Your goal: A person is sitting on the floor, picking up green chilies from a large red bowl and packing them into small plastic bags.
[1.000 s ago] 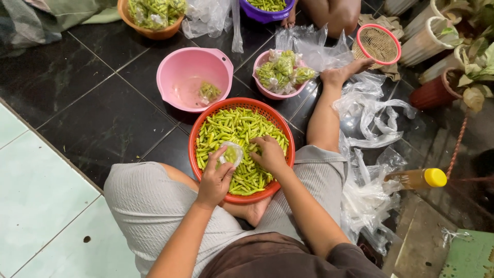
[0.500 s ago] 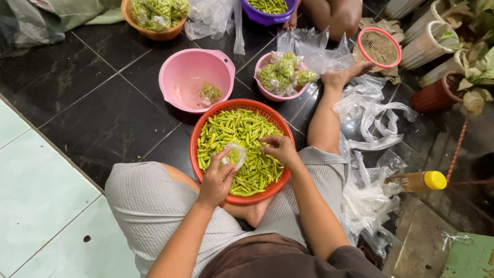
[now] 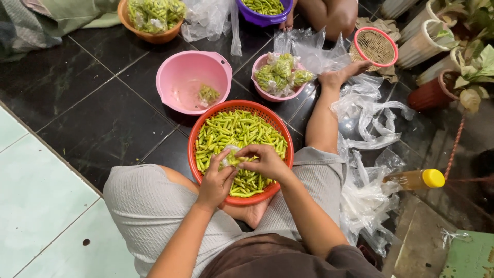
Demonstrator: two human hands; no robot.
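Sitting cross-legged, grey shorts, red basket [image 3: 198,135] between the knees. Left hand [image 3: 216,180] and right hand [image 3: 265,162] meeting over the basket, fingers closed together on a small clear bag [image 3: 230,157] of green chillies [image 3: 247,131]; bag at 1 o'clock from the left hand, just touching the right fingertips. Chillies slim, glossy, lying in all directions. Farther, at 11 o'clock, smooth pink bowl [image 3: 175,82], almost bare.

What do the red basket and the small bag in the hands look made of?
Red basket: probably moulded plastic, uniform colour, perforated wall, slight sheen. Bag: thin clear plastic film, crinkled and glossy, green chillies showing through; left hand and right hand both grip it.
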